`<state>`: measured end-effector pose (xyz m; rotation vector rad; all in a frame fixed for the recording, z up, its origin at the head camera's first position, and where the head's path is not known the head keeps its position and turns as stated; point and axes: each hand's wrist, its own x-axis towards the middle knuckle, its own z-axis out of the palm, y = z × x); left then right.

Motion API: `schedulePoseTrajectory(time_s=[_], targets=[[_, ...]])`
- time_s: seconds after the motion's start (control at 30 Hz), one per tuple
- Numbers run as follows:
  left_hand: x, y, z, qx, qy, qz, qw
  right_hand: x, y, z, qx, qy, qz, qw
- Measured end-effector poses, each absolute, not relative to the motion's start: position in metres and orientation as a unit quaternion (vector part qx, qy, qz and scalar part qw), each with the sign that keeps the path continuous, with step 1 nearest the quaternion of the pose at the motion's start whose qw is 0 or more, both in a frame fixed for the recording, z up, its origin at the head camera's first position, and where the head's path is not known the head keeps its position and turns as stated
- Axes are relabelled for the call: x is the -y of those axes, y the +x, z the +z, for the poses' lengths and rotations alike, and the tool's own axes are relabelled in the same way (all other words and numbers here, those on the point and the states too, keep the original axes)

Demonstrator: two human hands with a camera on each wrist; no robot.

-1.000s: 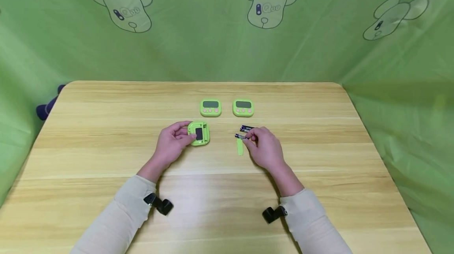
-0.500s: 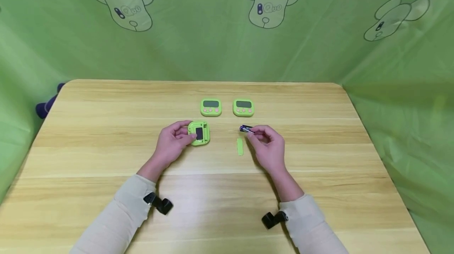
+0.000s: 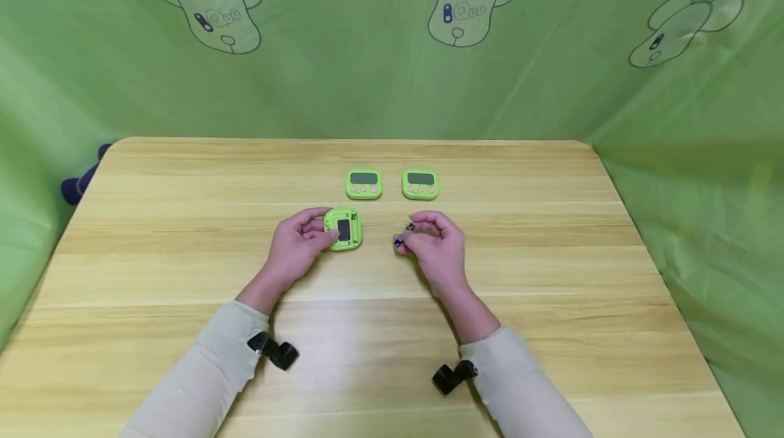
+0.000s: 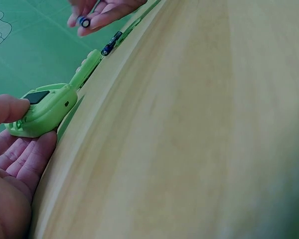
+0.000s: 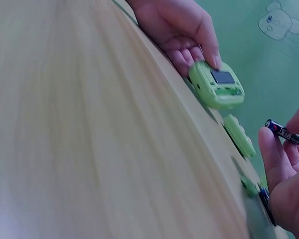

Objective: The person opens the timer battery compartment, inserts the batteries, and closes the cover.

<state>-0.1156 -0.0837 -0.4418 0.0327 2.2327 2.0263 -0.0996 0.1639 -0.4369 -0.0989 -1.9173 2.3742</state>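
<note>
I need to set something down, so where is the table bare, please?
The table is bare left of the left hand, right of the right hand, and between the sleeves. Crowded: between and beyond the hands, with three digital timers and batteries.

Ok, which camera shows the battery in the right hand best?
The right wrist view: the battery lies side-on there, its printing showing. The head view shows it small and partly covered; the left wrist view mainly its round end.
</note>
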Motion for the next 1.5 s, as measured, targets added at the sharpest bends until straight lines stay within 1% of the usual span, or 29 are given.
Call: schedulePoseTrajectory(time_s=[0.1, 0.17, 0.5, 0.87, 1.13, 1.2, 1.37, 1.43, 1.5], targets=[[0.084, -0.116, -0.443, -0.737, 0.011, 0.673, 0.062, -0.153, -0.102, -0.437, 0.626, -0.035, 0.778, 0.035], [0.084, -0.117, -0.447, -0.735, 0.01, 0.675, 0.061, -0.146, -0.103, -0.438, 0.631, -0.03, 0.774, 0.039], [0.085, -0.118, -0.454, -0.732, 0.024, 0.68, 0.046, -0.12, -0.11, -0.447, 0.684, 0.027, 0.725, 0.078], [0.085, -0.118, -0.455, -0.734, 0.026, 0.678, 0.039, -0.105, -0.114, -0.455, 0.714, 0.074, 0.685, 0.127], [0.086, -0.118, -0.453, -0.736, 0.024, 0.675, 0.039, -0.103, -0.116, -0.455, 0.752, 0.08, 0.637, 0.148], [0.086, -0.118, -0.453, -0.738, 0.021, 0.674, 0.039, -0.101, -0.114, -0.454, 0.758, 0.084, 0.627, 0.159], [0.086, -0.118, -0.451, -0.738, 0.016, 0.673, 0.036, -0.097, -0.105, -0.433, 0.777, 0.112, 0.59, 0.19], [0.086, -0.118, -0.451, -0.74, 0.014, 0.672, 0.036, -0.096, -0.102, -0.425, 0.785, 0.118, 0.579, 0.186], [0.086, -0.118, -0.451, -0.74, 0.011, 0.671, 0.038, -0.098, -0.1, -0.423, 0.786, 0.124, 0.582, 0.167]])
